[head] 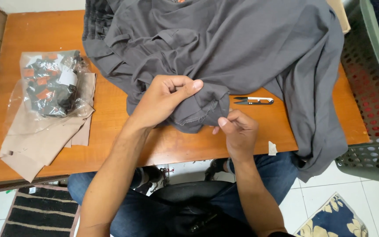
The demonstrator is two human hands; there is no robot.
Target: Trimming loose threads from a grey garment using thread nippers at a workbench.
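Note:
A large dark grey garment [224,48] lies heaped over the far half of an orange wooden table [36,35], one side hanging off the right edge. My left hand [165,98] pinches a folded edge of the grey cloth near the table's front. My right hand [237,129] is closed on the same edge just below and to the right, thumb up. Small thread snips [254,100] with a white handle lie on the table just beyond my right hand, apart from it.
A clear plastic bag of small dark tags [51,83] rests on beige fabric pieces [36,140] at the left. A grey-green perforated basket [369,109] stands at the right. A paper scrap [272,148] sits at the table's front edge. Rugs lie on the tiled floor.

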